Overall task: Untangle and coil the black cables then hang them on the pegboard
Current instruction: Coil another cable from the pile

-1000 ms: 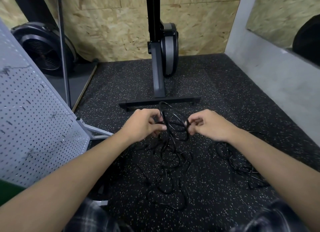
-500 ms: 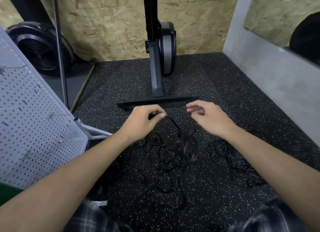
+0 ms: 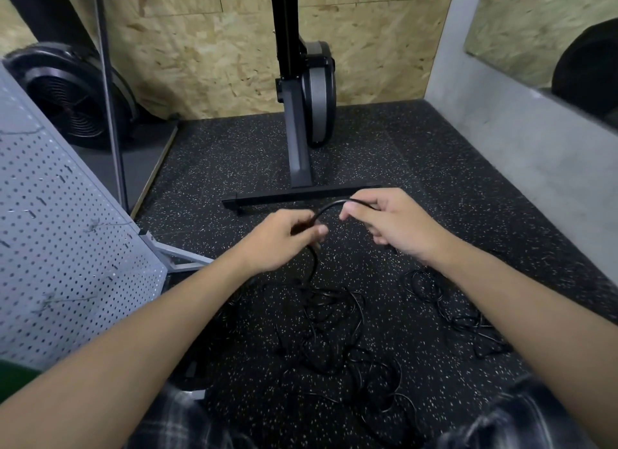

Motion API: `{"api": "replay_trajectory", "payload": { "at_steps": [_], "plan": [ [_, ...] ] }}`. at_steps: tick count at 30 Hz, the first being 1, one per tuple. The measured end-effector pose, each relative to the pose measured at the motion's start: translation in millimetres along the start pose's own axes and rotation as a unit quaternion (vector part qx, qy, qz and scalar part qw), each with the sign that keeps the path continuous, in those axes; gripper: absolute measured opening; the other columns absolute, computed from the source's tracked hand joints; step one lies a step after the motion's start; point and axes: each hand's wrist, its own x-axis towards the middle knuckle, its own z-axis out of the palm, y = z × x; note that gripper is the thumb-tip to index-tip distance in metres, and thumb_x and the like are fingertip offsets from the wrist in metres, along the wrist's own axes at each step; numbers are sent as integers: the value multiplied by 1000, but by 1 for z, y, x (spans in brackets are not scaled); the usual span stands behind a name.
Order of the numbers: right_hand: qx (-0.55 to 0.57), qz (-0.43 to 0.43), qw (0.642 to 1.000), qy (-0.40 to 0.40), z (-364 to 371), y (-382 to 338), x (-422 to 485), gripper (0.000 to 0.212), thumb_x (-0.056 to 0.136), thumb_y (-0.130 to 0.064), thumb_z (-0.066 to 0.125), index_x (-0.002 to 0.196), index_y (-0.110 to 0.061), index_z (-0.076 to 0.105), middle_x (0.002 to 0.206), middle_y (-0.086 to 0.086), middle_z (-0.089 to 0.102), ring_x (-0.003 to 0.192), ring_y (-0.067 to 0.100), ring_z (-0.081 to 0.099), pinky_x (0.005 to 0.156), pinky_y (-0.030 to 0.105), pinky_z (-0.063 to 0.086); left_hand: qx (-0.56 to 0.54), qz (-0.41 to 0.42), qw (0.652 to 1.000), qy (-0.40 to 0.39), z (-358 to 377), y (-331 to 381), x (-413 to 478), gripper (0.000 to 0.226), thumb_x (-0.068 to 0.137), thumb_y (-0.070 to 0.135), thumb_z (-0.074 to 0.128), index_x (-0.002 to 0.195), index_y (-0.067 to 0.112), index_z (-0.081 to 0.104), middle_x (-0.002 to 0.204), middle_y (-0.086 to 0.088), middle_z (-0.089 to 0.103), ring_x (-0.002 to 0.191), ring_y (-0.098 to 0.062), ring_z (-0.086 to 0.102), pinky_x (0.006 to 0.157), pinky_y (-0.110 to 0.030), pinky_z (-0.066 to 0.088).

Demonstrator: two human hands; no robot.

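Both hands hold one black cable (image 3: 329,206) above the speckled floor (image 3: 434,187); the left hand (image 3: 279,239) pinches it between thumb and fingers, the right hand (image 3: 396,222) grips it with curled fingers, and a short arc spans between them. From the left hand it drops to a tangled pile (image 3: 337,335) on the floor; a second tangle (image 3: 458,311) lies under the right forearm; the grey pegboard (image 3: 57,247) stands at the left.

Both bare forearms reach in from the lower corners toward the frame's centre. The left hand (image 3: 279,242) and the right hand (image 3: 396,226), close together, backs upward, each pinch a black cable (image 3: 329,206) arching between them.
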Motion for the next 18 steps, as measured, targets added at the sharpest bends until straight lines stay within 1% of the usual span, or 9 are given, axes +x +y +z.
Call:
{"api": "replay_trajectory", "payload": {
  "at_steps": [2, 4, 5, 8, 10, 12, 14, 16, 18],
  "plan": [
    [62, 5, 998, 3, -3, -3, -1, 22, 108, -26, 58, 99, -18, 77, 59, -5, 36, 56, 15, 30, 51, 25, 30, 7, -36, 998, -49, 4, -8, -1, 23, 105, 42, 59, 94, 27, 73, 87, 18, 74, 78, 4, 64, 79, -32, 50],
    [93, 3, 995, 25, -7, -4, -1, 22, 108, -23, 57, 102, -13, 77, 57, -7, 37, 53, 11, 30, 49, 24, 29, -11, -50, 996, -79, 9, -16, -3, 23, 107, 42, 55, 101, 26, 72, 100, 15, 77, 98, -3, 70, 97, -37, 53],
    [108, 0, 993, 39, -9, -4, -2, 23, 108, -21, 57, 102, -12, 77, 57, -8, 37, 53, 10, 30, 48, 23, 29, -23, -57, 994, -93, 12, -19, -4, 23, 108, 39, 54, 104, 22, 69, 103, 11, 78, 103, -8, 71, 100, -38, 52],
    [162, -6, 983, 90, -20, -4, 0, 22, 109, -21, 55, 107, -9, 74, 57, -10, 38, 52, 9, 30, 48, 22, 29, 4, -89, 986, -138, 14, -30, -10, 20, 109, 31, 52, 106, 16, 65, 100, 6, 78, 102, -15, 72, 100, -41, 54],
    [191, -1, 972, 140, -25, -1, 2, 22, 109, -23, 55, 106, -11, 74, 56, -11, 37, 52, 9, 30, 48, 23, 30, 41, -125, 979, -153, 13, -38, -12, 24, 110, 31, 51, 99, 18, 68, 92, 5, 79, 92, -16, 74, 93, -42, 57],
    [184, 18, 965, 184, -26, 4, 4, 23, 109, -25, 55, 103, -15, 76, 56, -11, 37, 50, 8, 31, 49, 25, 32, 41, -148, 980, -124, 10, -38, -10, 31, 111, 30, 48, 97, 13, 68, 87, 0, 79, 78, -17, 74, 77, -35, 57],
    [141, 37, 971, 190, -24, 9, 4, 26, 110, -30, 53, 103, -18, 76, 55, -11, 38, 49, 8, 34, 51, 27, 35, -25, -163, 985, -57, 9, -31, -9, 31, 113, 27, 42, 99, 9, 63, 91, -6, 78, 77, -20, 74, 66, -31, 54],
    [77, 55, 983, 160, -22, 15, 4, 33, 110, -38, 49, 104, -20, 76, 58, -11, 41, 51, 8, 39, 56, 30, 41, -189, -187, 964, 4, 9, -21, -6, 26, 114, 23, 40, 103, 7, 57, 98, -15, 77, 84, -27, 77, 65, -30, 58],
    [23, 90, 988, 120, -19, 20, 5, 34, 111, -39, 45, 104, -22, 74, 61, -10, 45, 54, 10, 45, 63, 35, 46, -294, -191, 936, 43, 9, -12, -4, 24, 114, 20, 39, 103, 5, 55, 101, -21, 76, 87, -31, 77, 70, -32, 61]
  ]
}}
